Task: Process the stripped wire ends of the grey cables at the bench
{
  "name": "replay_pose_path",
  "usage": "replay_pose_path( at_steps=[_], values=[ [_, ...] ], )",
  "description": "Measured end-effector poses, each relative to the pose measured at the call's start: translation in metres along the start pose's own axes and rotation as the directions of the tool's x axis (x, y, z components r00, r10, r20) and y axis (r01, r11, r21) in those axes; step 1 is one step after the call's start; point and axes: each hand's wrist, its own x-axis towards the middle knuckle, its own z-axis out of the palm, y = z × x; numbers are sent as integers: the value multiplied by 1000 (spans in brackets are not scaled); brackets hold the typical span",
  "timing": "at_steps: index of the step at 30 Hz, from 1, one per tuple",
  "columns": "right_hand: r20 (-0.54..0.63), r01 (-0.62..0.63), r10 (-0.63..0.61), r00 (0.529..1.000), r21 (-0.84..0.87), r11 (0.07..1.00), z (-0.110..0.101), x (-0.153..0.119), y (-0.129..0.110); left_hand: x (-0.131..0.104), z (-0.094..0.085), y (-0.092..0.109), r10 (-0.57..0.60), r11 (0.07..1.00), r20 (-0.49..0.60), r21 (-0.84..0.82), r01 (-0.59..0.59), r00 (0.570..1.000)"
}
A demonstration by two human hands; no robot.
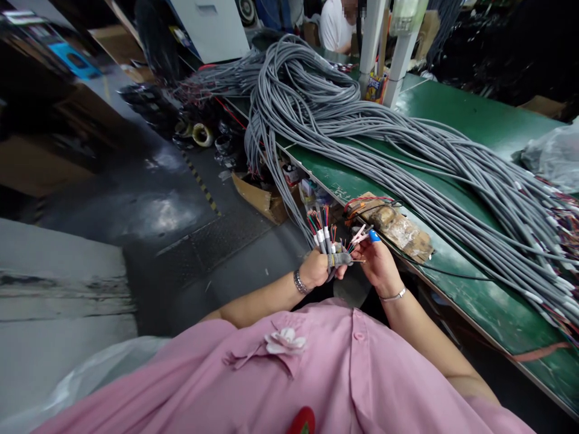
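Note:
My left hand (315, 269) is wrapped round a bundle of grey cables (322, 242). Their ends point up, with white bands and fanned-out coloured wires (319, 218). A grey knitted cover (339, 259) sits on a finger of this hand, across the cables. Close beside it on the right, my right hand (379, 265) has its fingers drawn together near some thin coloured wires. One finger wears a blue fingertip cover (374, 235). A small pale pinkish pointed item (359, 234) shows at these fingertips; its kind is unclear. A thin rod-like piece (359, 261) sticks out between the hands.
Long grey cables (325, 123) lie heaped along the green table (452, 108). A worn board (402, 232) with a lump on it rests at the near edge. Below stands an open cardboard box (257, 196). Across the table sits a person in white (333, 27).

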Motion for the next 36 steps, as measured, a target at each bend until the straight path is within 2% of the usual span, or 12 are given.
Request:
replay_pose_path(
  at_steps=[6,15,23,29,36],
  values=[
    [38,-31,32,999,-23,999,0,8,5,6,2,0,-15,1000,-19,2,15,1000],
    [-50,54,-56,997,-43,998,6,14,7,10,-4,-8,-29,999,-27,14,29,999],
    [-21,-14,16,1000,91,996,6,11,7,7,-3,-7,17,1000,-31,-10,-17,999],
    [43,-94,90,995,97,991,3,7,4,-3,0,-4,63,998,-44,25,-62,997],
    [4,50,-50,999,60,997,3,6,3,1,2,-5,99,995,-109,-12,-101,989]
  ],
)
